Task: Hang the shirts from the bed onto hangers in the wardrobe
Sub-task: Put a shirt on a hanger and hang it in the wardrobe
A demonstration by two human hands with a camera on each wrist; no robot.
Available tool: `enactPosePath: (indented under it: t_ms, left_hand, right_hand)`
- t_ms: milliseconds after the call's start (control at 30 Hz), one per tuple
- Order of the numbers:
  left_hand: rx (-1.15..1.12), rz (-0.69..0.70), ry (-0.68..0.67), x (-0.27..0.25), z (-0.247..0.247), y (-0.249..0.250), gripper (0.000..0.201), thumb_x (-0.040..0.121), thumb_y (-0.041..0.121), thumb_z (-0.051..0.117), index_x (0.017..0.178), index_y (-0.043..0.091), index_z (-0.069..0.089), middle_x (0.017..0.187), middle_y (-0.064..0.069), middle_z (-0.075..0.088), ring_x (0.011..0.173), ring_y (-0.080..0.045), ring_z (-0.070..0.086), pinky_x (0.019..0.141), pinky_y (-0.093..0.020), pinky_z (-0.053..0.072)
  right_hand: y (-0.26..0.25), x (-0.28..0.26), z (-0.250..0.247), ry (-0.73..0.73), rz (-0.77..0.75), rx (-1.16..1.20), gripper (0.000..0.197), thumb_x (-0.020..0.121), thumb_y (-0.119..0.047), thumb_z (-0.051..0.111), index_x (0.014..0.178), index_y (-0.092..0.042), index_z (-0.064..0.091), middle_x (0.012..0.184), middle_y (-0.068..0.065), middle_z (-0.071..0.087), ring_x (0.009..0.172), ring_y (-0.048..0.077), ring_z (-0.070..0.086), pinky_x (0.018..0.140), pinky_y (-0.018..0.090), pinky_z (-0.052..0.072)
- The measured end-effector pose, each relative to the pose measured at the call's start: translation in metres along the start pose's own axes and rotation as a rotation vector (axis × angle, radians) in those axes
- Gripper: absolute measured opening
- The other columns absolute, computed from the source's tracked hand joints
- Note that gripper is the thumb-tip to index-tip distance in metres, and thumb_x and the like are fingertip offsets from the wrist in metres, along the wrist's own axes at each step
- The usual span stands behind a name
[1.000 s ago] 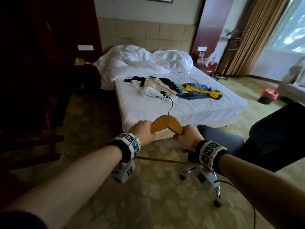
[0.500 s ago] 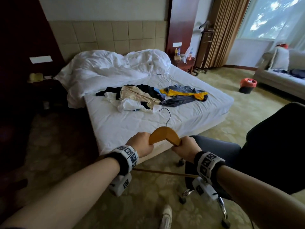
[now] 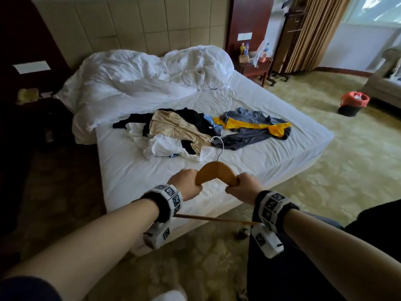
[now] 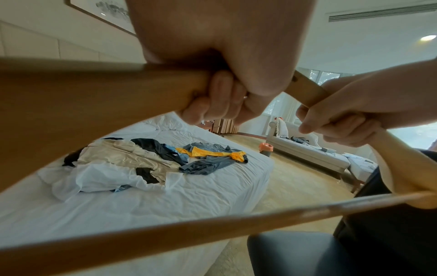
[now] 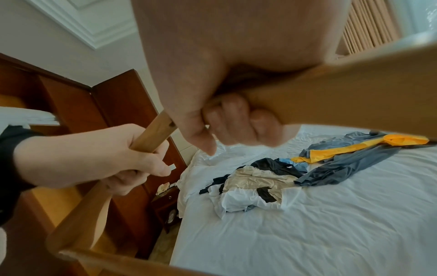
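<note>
At the foot of the bed, a wooden hanger [image 3: 216, 172] is held out in front of the person, its metal hook [image 3: 218, 146] pointing up and away toward the mattress. The left hand [image 3: 187, 184] is wrapped around the hanger's left shoulder and the right hand [image 3: 244, 186] around its right shoulder, both fists tight on the wood, as the wrist views confirm. The thin lower bar [image 3: 214, 219] runs beneath both wrists. Beyond the hook, the shirts [image 3: 173, 131] lie in a loose heap near the middle of the bed [image 3: 249, 161]: black, beige and white pieces tangled together, with a grey and yellow garment [image 3: 253, 127] just beside them on the right. A rumpled white duvet [image 3: 138, 79] is bunched against the headboard.
</note>
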State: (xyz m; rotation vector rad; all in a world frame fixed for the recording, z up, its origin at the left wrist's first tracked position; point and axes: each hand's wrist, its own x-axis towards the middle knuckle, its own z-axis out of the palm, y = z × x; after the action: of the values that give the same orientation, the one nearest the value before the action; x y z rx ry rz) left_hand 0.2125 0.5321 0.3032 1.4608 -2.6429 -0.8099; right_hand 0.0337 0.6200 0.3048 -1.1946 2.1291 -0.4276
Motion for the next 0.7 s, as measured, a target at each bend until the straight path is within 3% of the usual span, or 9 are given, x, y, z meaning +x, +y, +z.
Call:
enactPosePath:
  t_ms: [167, 300, 367, 467, 567, 633, 700]
  left_hand:
    - [0.014, -0.007, -0.036, 0.107, -0.011, -0.034, 0.006, 0.085, 0.018, 0.057, 0.081, 0.02, 0.054, 0.077, -0.001, 0.058, 0.077, -0.026, 0.062, 0.062, -0.028, 0.043]
    - [0.085, 0.06, -0.066, 0.194, -0.021, -0.061, 0.011, 0.086, 0.017, 0.058, 0.087, 0.023, 0.049, 0.084, -0.005, 0.061, 0.087, -0.029, 0.065, 0.07, -0.033, 0.05]
    - [0.134, 0.095, -0.072, 0.246, -0.028, -0.076, 0.009, 0.086, 0.02, 0.058, 0.094, 0.02, 0.055, 0.093, -0.009, 0.065, 0.089, -0.031, 0.065, 0.071, -0.034, 0.049]
    - [0.167, 0.118, -0.103, 0.305, -0.037, -0.098, 0.017, 0.089, 0.025, 0.057, 0.105, 0.018, 0.057, 0.099, -0.01, 0.066, 0.09, -0.031, 0.065, 0.072, -0.035, 0.049]
    - [0.2, 0.161, -0.178, 0.352, -0.04, -0.121, 0.019, 0.09, 0.026, 0.057, 0.108, 0.018, 0.054, 0.097, -0.008, 0.065, 0.089, -0.029, 0.066, 0.075, -0.039, 0.053]
    - [0.234, 0.188, -0.205, 0.381, -0.038, -0.136, 0.028, 0.092, 0.025, 0.057, 0.118, 0.019, 0.052, 0.101, -0.007, 0.065, 0.091, -0.029, 0.066, 0.078, -0.041, 0.053]
    - [0.182, 0.197, -0.17, 0.412, -0.032, -0.153, 0.04, 0.09, 0.019, 0.06, 0.128, 0.019, 0.048, 0.112, -0.006, 0.063, 0.101, -0.027, 0.062, 0.086, -0.041, 0.051]
  right_hand:
    - [-0.018, 0.113, -0.007, -0.143, 0.047, 0.119, 0.016, 0.083, -0.022, 0.073, 0.08, -0.009, 0.064, 0.063, 0.004, 0.057, 0.048, 0.015, 0.05, 0.046, 0.025, 0.042]
    - [-0.037, 0.203, -0.015, -0.292, 0.037, 0.263, 0.022, 0.084, -0.025, 0.076, 0.085, -0.007, 0.064, 0.058, 0.004, 0.062, 0.047, 0.016, 0.053, 0.051, 0.027, 0.045]
    - [-0.052, 0.256, -0.021, -0.356, 0.035, 0.369, 0.029, 0.083, -0.027, 0.078, 0.092, -0.003, 0.065, 0.067, 0.01, 0.067, 0.054, 0.022, 0.057, 0.056, 0.032, 0.048]
    - [-0.076, 0.319, -0.032, -0.431, 0.094, 0.521, 0.041, 0.086, -0.031, 0.075, 0.11, 0.001, 0.065, 0.083, 0.019, 0.072, 0.064, 0.027, 0.061, 0.061, 0.035, 0.052]
    - [-0.095, 0.371, -0.031, -0.602, 0.173, 0.657, 0.048, 0.089, -0.038, 0.066, 0.115, 0.002, 0.064, 0.089, 0.026, 0.069, 0.066, 0.03, 0.062, 0.064, 0.037, 0.052]
    - [-0.107, 0.404, -0.023, -0.713, 0.255, 0.673, 0.054, 0.09, -0.046, 0.063, 0.115, 0.002, 0.064, 0.086, 0.024, 0.067, 0.066, 0.03, 0.062, 0.064, 0.037, 0.053]
    - [-0.114, 0.445, -0.01, -0.735, 0.302, 0.688, 0.058, 0.088, -0.05, 0.062, 0.113, 0.002, 0.063, 0.087, 0.018, 0.065, 0.064, 0.026, 0.059, 0.061, 0.036, 0.051]
